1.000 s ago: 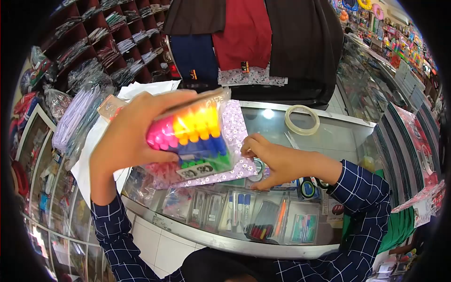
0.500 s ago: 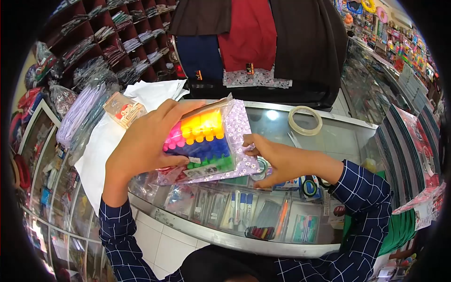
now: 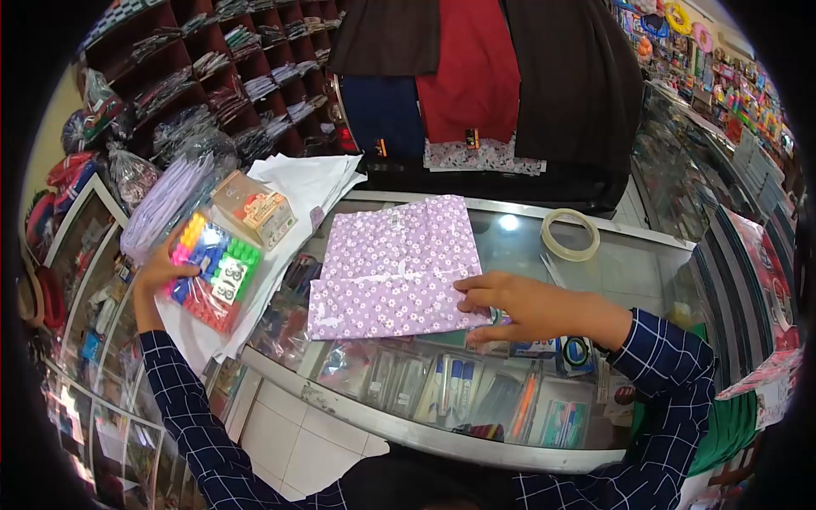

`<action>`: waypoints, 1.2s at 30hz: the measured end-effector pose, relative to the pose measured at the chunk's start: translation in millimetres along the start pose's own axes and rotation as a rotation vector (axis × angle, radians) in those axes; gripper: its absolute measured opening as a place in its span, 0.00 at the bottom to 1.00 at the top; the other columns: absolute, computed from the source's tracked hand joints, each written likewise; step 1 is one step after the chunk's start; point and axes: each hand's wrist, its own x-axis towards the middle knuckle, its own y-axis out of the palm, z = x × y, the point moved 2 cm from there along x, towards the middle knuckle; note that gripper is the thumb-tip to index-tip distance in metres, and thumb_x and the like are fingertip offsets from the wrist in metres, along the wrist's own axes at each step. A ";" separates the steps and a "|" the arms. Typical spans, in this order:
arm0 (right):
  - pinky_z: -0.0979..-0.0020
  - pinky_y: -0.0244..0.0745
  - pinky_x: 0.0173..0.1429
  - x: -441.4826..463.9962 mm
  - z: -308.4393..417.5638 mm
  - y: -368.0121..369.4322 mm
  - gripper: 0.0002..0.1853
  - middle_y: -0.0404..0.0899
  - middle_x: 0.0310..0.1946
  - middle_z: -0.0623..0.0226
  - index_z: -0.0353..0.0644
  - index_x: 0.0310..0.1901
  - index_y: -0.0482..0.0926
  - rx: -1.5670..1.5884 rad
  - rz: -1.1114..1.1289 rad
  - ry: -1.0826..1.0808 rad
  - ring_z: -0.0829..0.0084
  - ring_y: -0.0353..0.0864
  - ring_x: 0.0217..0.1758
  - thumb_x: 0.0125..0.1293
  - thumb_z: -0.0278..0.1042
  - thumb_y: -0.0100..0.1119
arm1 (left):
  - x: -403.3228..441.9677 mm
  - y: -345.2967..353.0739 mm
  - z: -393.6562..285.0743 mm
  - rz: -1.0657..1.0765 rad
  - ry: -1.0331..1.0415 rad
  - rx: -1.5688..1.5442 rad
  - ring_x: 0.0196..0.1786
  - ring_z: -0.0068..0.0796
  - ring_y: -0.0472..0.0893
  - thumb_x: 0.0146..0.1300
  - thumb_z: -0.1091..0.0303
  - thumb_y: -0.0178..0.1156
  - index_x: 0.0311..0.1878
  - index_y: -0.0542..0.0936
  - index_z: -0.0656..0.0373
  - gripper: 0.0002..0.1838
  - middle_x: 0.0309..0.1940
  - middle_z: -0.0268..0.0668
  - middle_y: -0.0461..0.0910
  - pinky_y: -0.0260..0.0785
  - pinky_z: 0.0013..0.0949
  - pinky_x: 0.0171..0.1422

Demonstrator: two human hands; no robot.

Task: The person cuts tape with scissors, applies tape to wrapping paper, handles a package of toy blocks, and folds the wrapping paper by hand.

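Taking the centre of the view as the hub, we locate the flower-patterned lilac parcel there, flat on the glass counter. Our right hand lies at its four o'clock edge, fingers loosely spread and slightly curled, thumb apart; the fingertips appear to touch the parcel, probably to steady it. Our left hand, at nine o'clock, pinches the clear packet of coloured blocks by its near edge, thumb on the upper face and the other fingers largely hidden. This edge grip presumably keeps the packet level; we cannot tell whether it rests fully on the white paper below. A small box sits just beside the packet, towards ten o'clock. The tape roll lies flat near three o'clock, likely set there to remain within reach of the right hand. Under the glass, towards five o'clock, pens are arranged in rows, apparently for display. Beyond the counter, dark and red cloths hang at twelve to one o'clock, shelves of folded goods stand at ten to eleven, and pale floor tiles show at seven.
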 end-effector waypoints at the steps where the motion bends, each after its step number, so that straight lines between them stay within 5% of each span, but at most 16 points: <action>1: 0.57 0.63 0.69 0.4 0.0 1.9 0.22 0.65 0.65 0.46 0.39 0.50 0.75 -0.026 -0.014 0.005 0.48 0.63 0.68 0.64 0.49 0.62 | -3.7 -0.3 24.1 -0.039 -0.070 -0.054 0.67 0.31 0.68 0.40 0.68 0.80 0.75 0.53 0.64 0.59 0.67 0.41 0.67 0.58 0.33 0.72; 5: 0.52 0.61 0.69 5.6 6.1 2.5 0.17 0.60 0.66 0.37 0.41 0.46 0.76 -0.204 -0.086 0.044 0.42 0.59 0.70 0.67 0.48 0.58 | 1.3 2.0 83.0 -0.028 -0.211 -0.263 0.67 0.32 0.68 0.45 0.65 0.78 0.73 0.55 0.66 0.55 0.66 0.42 0.67 0.59 0.33 0.71; 8: 0.52 0.62 0.69 9.3 1.6 0.3 0.19 0.60 0.63 0.37 0.43 0.50 0.73 -0.117 -0.041 0.048 0.42 0.61 0.68 0.66 0.48 0.60 | 7.5 -3.9 80.7 -0.230 -0.109 0.426 0.67 0.40 0.68 0.49 0.65 0.75 0.72 0.60 0.61 0.48 0.66 0.46 0.68 0.58 0.36 0.71; 10: 0.53 0.64 0.67 9.1 0.8 -1.7 0.23 0.62 0.61 0.41 0.43 0.54 0.70 -0.050 -0.040 0.069 0.43 0.63 0.65 0.64 0.47 0.63 | -10.8 18.0 -1.3 -0.424 0.087 0.867 0.66 0.42 0.70 0.51 0.66 0.73 0.69 0.64 0.58 0.43 0.64 0.45 0.70 0.59 0.37 0.70; 12: 0.55 0.66 0.64 7.9 3.9 -5.7 0.28 0.63 0.58 0.45 0.43 0.57 0.67 0.010 -0.067 0.097 0.45 0.66 0.62 0.61 0.45 0.67 | -33.4 67.0 -78.2 -0.488 0.379 0.727 0.65 0.45 0.71 0.53 0.67 0.71 0.67 0.68 0.56 0.37 0.62 0.44 0.72 0.61 0.38 0.69; 13: 0.56 0.67 0.63 8.2 6.3 -8.8 0.30 0.63 0.57 0.47 0.42 0.59 0.66 0.043 -0.076 0.125 0.47 0.67 0.60 0.59 0.44 0.69 | -36.8 102.2 -85.5 -0.484 0.468 0.407 0.59 0.39 0.74 0.55 0.70 0.69 0.63 0.70 0.56 0.31 0.57 0.39 0.75 0.64 0.37 0.64; 16: 0.60 0.70 0.59 9.3 11.1 -11.5 0.38 0.62 0.53 0.51 0.38 0.63 0.62 0.095 -0.123 0.172 0.50 0.69 0.57 0.55 0.40 0.73 | -80.0 201.5 -168.6 0.002 0.122 -0.087 0.51 0.33 0.74 0.57 0.63 0.69 0.70 0.63 0.60 0.40 0.54 0.40 0.74 0.68 0.36 0.58; 17: 0.60 0.68 0.61 8.5 12.5 -11.0 0.39 0.62 0.54 0.51 0.38 0.63 0.62 0.083 -0.114 0.169 0.51 0.69 0.58 0.55 0.42 0.73 | -84.0 223.2 -165.9 -0.018 0.157 -0.062 0.51 0.30 0.74 0.57 0.63 0.68 0.70 0.64 0.60 0.38 0.57 0.40 0.72 0.68 0.34 0.58; 21: 0.62 0.66 0.65 6.8 18.1 -10.9 0.39 0.63 0.56 0.51 0.39 0.67 0.62 0.053 -0.037 0.188 0.52 0.68 0.61 0.58 0.46 0.70 | -82.4 255.5 -162.8 -0.206 0.402 0.319 0.69 0.48 0.64 0.57 0.59 0.68 0.69 0.66 0.56 0.37 0.68 0.49 0.64 0.54 0.47 0.73; 22: 0.61 0.66 0.65 6.2 18.0 -9.9 0.39 0.62 0.57 0.51 0.39 0.67 0.62 0.054 -0.007 0.203 0.51 0.67 0.61 0.59 0.47 0.69 | -81.6 254.1 -166.4 -0.142 0.477 0.323 0.75 0.55 0.53 0.56 0.56 0.69 0.66 0.71 0.55 0.34 0.73 0.47 0.59 0.45 0.51 0.77; 25: 0.59 0.68 0.64 4.0 13.2 -1.6 0.30 0.63 0.60 0.45 0.36 0.65 0.65 -0.119 -0.028 0.066 0.47 0.66 0.63 0.66 0.42 0.61 | -86.1 248.5 -178.0 -0.069 0.657 0.605 0.73 0.51 0.60 0.57 0.50 0.67 0.62 0.75 0.53 0.31 0.69 0.44 0.66 0.49 0.52 0.75; 28: 0.58 0.65 0.68 3.9 15.4 1.5 0.28 0.62 0.65 0.46 0.38 0.66 0.64 -0.170 0.024 0.049 0.47 0.61 0.69 0.69 0.41 0.55 | -80.8 253.3 -167.7 0.067 0.608 0.343 0.63 0.43 0.75 0.59 0.55 0.65 0.58 0.78 0.55 0.24 0.57 0.40 0.78 0.59 0.49 0.71; 31: 0.49 0.59 0.71 3.3 22.6 10.6 0.28 0.59 0.69 0.50 0.42 0.69 0.62 -0.316 -0.040 0.055 0.44 0.53 0.74 0.70 0.40 0.53 | -81.8 258.7 -163.2 -0.089 0.779 0.325 0.49 0.36 0.83 0.60 0.63 0.65 0.51 0.82 0.56 0.16 0.45 0.37 0.85 0.72 0.41 0.59; 32: 0.46 0.57 0.71 3.9 26.1 11.7 0.28 0.58 0.70 0.51 0.43 0.69 0.61 -0.448 -0.007 0.049 0.43 0.50 0.75 0.71 0.42 0.52 | -83.7 260.3 -167.2 -0.180 0.875 0.370 0.45 0.35 0.85 0.57 0.67 0.67 0.45 0.84 0.56 0.12 0.42 0.36 0.85 0.77 0.36 0.48; 36: 0.35 0.51 0.70 0.0 42.8 13.1 0.30 0.55 0.72 0.53 0.46 0.71 0.60 -0.768 0.063 0.013 0.39 0.43 0.77 0.72 0.49 0.48 | -94.0 257.9 -163.4 -0.151 0.920 0.434 0.46 0.37 0.84 0.57 0.65 0.67 0.40 0.83 0.57 0.10 0.44 0.39 0.85 0.77 0.38 0.51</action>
